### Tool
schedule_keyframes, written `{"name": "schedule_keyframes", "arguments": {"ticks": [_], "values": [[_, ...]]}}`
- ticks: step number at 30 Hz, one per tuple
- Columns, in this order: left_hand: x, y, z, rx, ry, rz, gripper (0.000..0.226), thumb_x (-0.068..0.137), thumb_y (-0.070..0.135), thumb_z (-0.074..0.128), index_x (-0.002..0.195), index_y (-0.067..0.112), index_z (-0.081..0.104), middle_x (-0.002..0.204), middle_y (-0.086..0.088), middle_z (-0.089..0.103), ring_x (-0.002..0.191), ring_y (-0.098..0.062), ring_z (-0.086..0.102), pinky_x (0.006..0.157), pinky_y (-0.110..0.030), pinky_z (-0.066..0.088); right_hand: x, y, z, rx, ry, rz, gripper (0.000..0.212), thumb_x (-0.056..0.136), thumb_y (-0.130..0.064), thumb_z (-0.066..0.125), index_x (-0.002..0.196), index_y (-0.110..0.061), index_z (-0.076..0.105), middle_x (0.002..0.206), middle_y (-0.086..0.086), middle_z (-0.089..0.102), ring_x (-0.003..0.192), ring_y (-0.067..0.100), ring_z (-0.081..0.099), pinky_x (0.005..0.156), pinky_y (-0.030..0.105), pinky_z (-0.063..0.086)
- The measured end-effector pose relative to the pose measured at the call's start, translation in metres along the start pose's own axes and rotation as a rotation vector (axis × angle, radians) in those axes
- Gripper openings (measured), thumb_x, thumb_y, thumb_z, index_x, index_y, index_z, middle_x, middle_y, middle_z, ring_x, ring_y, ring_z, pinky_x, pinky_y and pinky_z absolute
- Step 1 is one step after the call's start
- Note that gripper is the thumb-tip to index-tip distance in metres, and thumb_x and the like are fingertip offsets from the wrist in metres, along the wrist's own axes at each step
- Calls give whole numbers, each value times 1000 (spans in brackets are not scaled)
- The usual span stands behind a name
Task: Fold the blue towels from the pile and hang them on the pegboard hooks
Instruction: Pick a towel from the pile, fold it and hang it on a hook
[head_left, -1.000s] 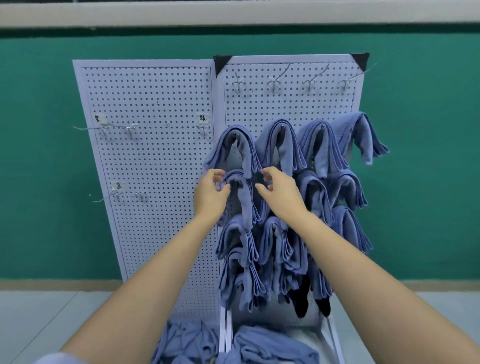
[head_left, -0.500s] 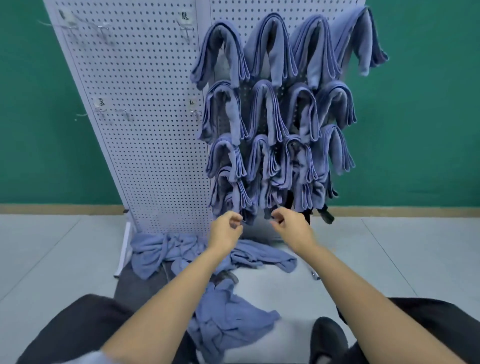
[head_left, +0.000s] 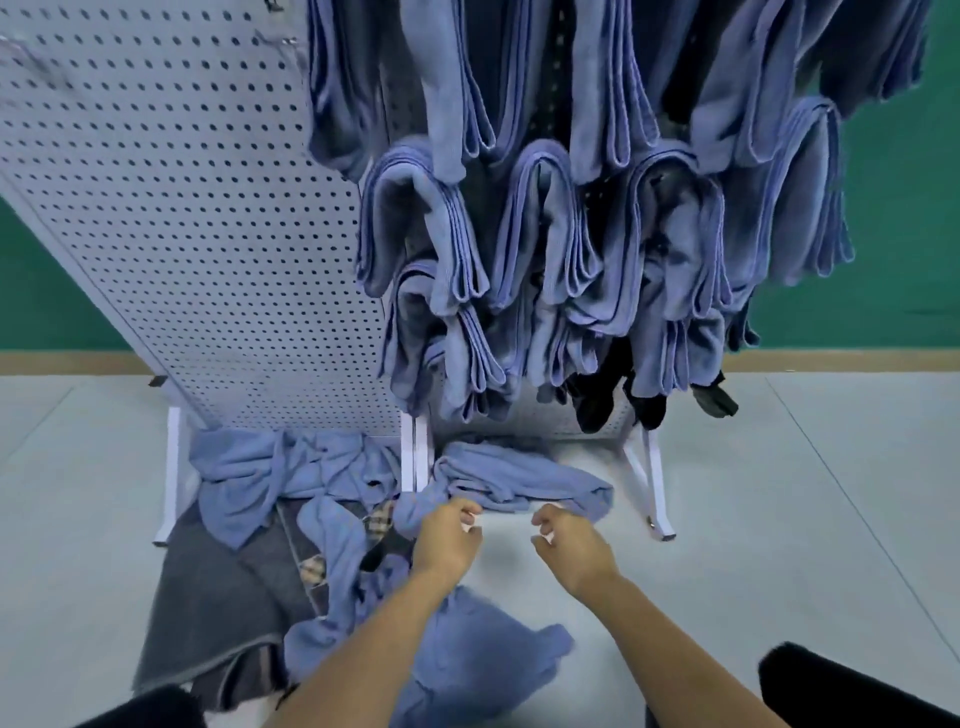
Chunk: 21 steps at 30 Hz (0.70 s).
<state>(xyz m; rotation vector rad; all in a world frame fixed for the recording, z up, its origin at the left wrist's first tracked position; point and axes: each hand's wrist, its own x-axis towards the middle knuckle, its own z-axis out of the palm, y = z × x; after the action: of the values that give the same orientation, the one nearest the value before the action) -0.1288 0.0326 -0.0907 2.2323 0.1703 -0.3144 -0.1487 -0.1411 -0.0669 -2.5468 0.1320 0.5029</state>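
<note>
towel (head_left: 519, 480) lay crosswise just beyond both hands | left hand (head_left: 449, 535) nearer, fingers curled, empty | right hand (head_left: 569, 545) likewise empty

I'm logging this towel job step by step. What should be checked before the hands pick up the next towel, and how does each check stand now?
1. Loose towel within reach at the board's foot: ok.
2. Left hand empty: ok, fingers curled, nothing held.
3. Right hand empty: ok.
4. Towel free of the dark cloth: ok, it lies apart.
5. Free hook on the pegboard: cannot tell, none clearly visible.
</note>
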Motion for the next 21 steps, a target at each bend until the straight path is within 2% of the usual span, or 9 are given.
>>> {"name": "schedule_keyframes", "arguments": {"ticks": [4, 6, 8, 10, 14, 18, 21], "values": [[47, -3, 11, 42, 12, -4, 20, 86, -4, 54, 97, 8, 66, 89, -3, 64, 86, -15, 57, 83, -29, 48, 51, 7, 23, -6, -28, 21, 30, 94, -23, 54, 124, -20, 53, 125, -1, 59, 112, 18, 57, 86, 29, 46], [72, -6, 17, 79, 35, 18, 28, 83, -6, 51, 100, 6, 68, 100, -7, 68, 92, -18, 61, 84, -29, 50, 77, 7, 31, -30, -25, -4, 32, 92, -19, 55, 124, -17, 53, 125, 2, 59, 114, 22, 56, 85, 32, 48], [95, -10, 22, 128, 53, 44, 35, 78, -10, 48, 102, 8, 68, 107, -9, 64, 103, -24, 58, 86, -33, 50, 101, 5, 38, -30, -8, -30, 30, 91, -18, 55, 121, -15, 53, 121, 6, 59, 109, 26, 57, 82, 36, 50], [113, -14, 27, 217, 34, 66, 37, 78, -10, 47, 105, 8, 67, 111, -12, 60, 109, -28, 52, 89, -39, 48, 121, 2, 46, -11, 10, -41, 21, 92, -21, 54, 111, -14, 52, 112, 7, 56, 98, 25, 56, 77, 36, 47], [134, -21, 36, 441, -48, 89, 42, 84, 0, 48, 119, 17, 63, 124, -6, 57, 118, -28, 44, 96, -34, 41, 147, 3, 62, 9, 2, -20, 4, 92, -19, 53, 93, -17, 50, 101, 11, 58, 94, 31, 57, 72, 35, 46], [130, -27, 36, 556, -38, 88, 30, 87, 8, 52, 109, 23, 66, 118, 1, 62, 117, -26, 45, 89, -31, 40, 143, 8, 63, -15, -3, -13, 10, 95, -20, 49, 86, -19, 44, 93, 10, 63, 84, 28, 58, 61, 28, 35], [115, -24, 27, 570, -57, 73, 20, 90, 13, 52, 96, 22, 69, 105, 0, 66, 112, -24, 47, 83, -31, 39, 126, 8, 55, 39, -7, -71, 12, 93, -16, 51, 82, -17, 46, 70, -1, 51, 74, 23, 53, 60, 35, 40]]}}
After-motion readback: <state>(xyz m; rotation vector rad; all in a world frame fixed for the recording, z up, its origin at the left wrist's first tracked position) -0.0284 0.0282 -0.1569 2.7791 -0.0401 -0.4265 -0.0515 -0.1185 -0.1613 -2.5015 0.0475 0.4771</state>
